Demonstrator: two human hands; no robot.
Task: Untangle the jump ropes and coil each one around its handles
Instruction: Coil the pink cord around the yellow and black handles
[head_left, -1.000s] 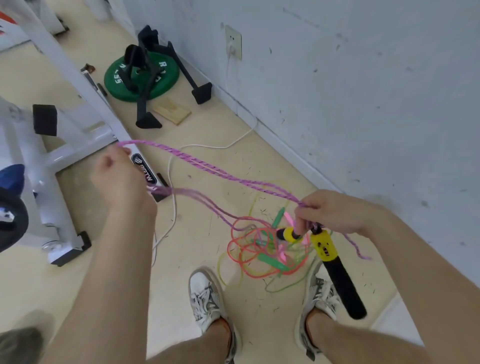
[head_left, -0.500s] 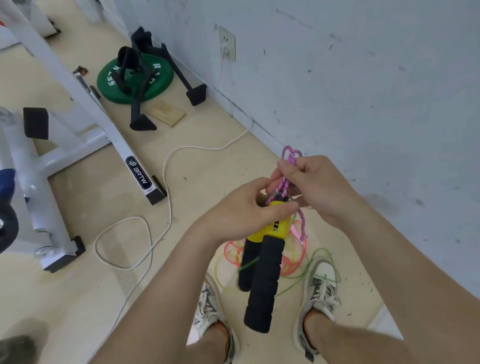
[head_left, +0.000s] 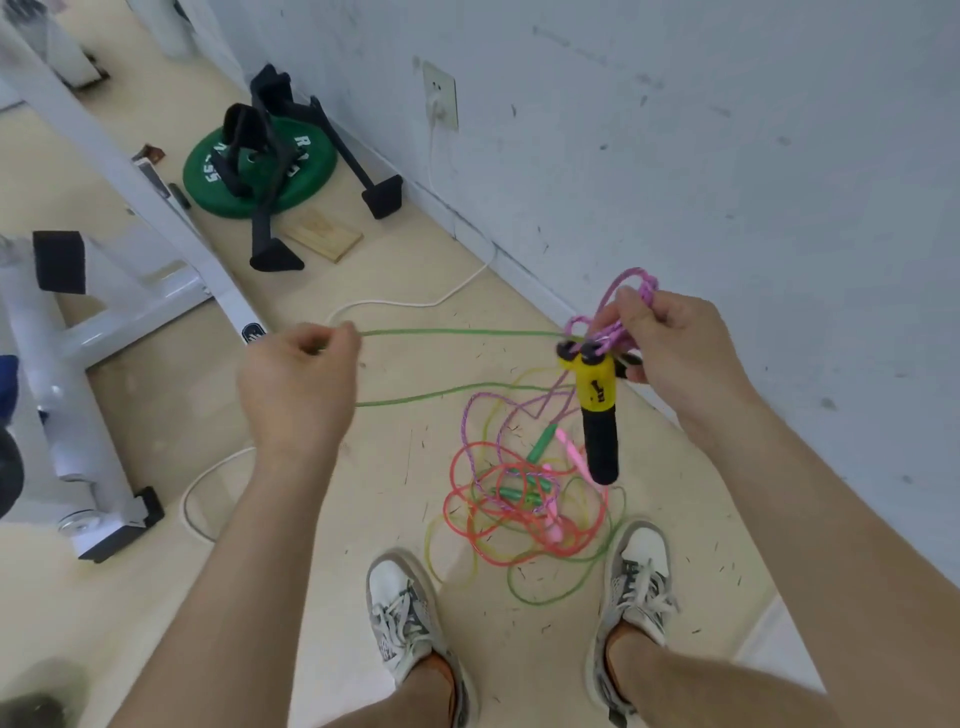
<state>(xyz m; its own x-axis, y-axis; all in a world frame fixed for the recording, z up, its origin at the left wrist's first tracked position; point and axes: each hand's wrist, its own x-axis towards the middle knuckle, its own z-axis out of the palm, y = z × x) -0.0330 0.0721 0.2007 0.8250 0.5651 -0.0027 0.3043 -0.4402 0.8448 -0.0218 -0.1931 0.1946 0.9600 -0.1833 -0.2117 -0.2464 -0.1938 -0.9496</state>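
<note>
Left hand, now drawn leftward away from the right, pinches a green rope taut; right hand grips purple rope loops above hanging yellow-black handles; remaining tangle lies on the floor between the shoes

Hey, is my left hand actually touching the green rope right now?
Touching. The head view shows the left hand pinching the green rope, which runs straight from there toward the right hand, which grips the purple rope.
</note>
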